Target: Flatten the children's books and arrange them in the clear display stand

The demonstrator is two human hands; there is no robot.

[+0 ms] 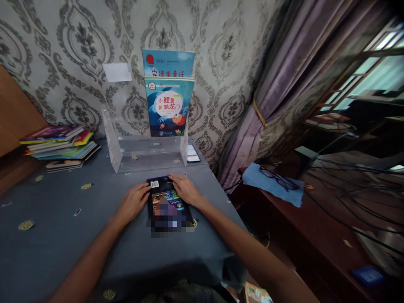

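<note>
A dark book (164, 189) lies on the patterned grey-blue tablecloth, with a barcode and small colourful pictures on its upward face. Its near part is blurred by pixel blocks. My left hand (135, 203) grips the left edge near the barcode, fingers bent over the side. At the far right corner, my right hand (186, 190) holds the book with its fingers on the cover. Just beyond stands a clear acrylic rack (147, 158), tiered. A blue picture book (168, 107) stands upright in it, in front of another blue book (172, 59).
A stack of books (61, 145) sits at the back left against the wall. Right of the table, a purple curtain (252, 109) hangs. On a lower dark red surface, glasses (277, 176) rest on a blue cloth (259, 179), near tangled cables (341, 181).
</note>
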